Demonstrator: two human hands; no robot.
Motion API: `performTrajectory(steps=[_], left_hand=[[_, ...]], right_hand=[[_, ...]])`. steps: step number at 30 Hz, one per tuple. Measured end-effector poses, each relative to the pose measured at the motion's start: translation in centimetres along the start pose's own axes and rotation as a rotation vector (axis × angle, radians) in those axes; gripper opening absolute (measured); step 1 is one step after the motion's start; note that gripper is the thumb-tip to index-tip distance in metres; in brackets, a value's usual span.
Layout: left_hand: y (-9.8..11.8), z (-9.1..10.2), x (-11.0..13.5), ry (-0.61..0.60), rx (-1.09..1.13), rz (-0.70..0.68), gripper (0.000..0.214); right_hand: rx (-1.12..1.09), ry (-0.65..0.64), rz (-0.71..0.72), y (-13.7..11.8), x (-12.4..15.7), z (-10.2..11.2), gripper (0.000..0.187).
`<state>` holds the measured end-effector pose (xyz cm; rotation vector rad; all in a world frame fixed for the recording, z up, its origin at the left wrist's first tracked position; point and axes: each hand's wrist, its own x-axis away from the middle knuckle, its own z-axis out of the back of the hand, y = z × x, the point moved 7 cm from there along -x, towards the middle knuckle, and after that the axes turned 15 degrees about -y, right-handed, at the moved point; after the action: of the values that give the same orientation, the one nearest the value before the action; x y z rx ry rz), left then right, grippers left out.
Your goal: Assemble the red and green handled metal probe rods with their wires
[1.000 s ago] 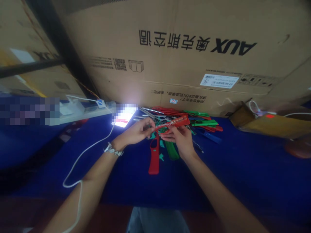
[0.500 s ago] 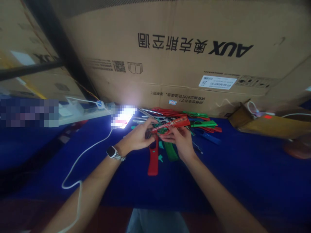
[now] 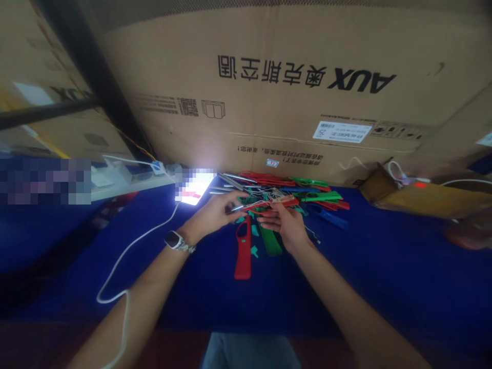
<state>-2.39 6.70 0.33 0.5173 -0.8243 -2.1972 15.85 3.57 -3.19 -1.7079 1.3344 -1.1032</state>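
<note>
Left hand [image 3: 213, 215]: fingers closed on a thin metal rod [image 3: 235, 208]. Right hand [image 3: 286, 225]: fingers pinch a red plastic handle [image 3: 283, 201], held just above the handle pile [image 3: 319, 196] on the blue surface [image 3: 384, 266]. Judged step: fitting rod to handle. Alignment calls for a steady grip.

The desk [image 3: 384, 266] is covered in deep blue. The cardboard box [image 3: 269, 41] is plain brown, printed with black lettering and marked with a white label [image 3: 342, 131]. In front of the box, a thin red strip [image 3: 284, 201], a long red handle [image 3: 243, 251], a green handle [image 3: 271, 240] and a blue handle [image 3: 332, 218] are seen among silver rods [image 3: 234, 178] and small teal scraps [image 3: 253, 250]. Towards the box's left end, a white cable [image 3: 126, 251] and a silver-banded, black-faced watch [image 3: 175, 240] are seen.
</note>
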Motion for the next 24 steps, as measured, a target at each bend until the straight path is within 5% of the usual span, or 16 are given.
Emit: performTrajectory(steps=[10,24], left_hand=[[1.0,-0.8,-0.6,-0.035,0.031,-0.005,0.022],[0.9,-1.4,-0.6,-0.148,0.265,-0.052,0.027]], right_hand=[[0.042,-0.061,-0.054,0.1,0.1,-0.5,0.011],[0.137,-0.258,-0.258,0.8,1.2,0.5,0.023]])
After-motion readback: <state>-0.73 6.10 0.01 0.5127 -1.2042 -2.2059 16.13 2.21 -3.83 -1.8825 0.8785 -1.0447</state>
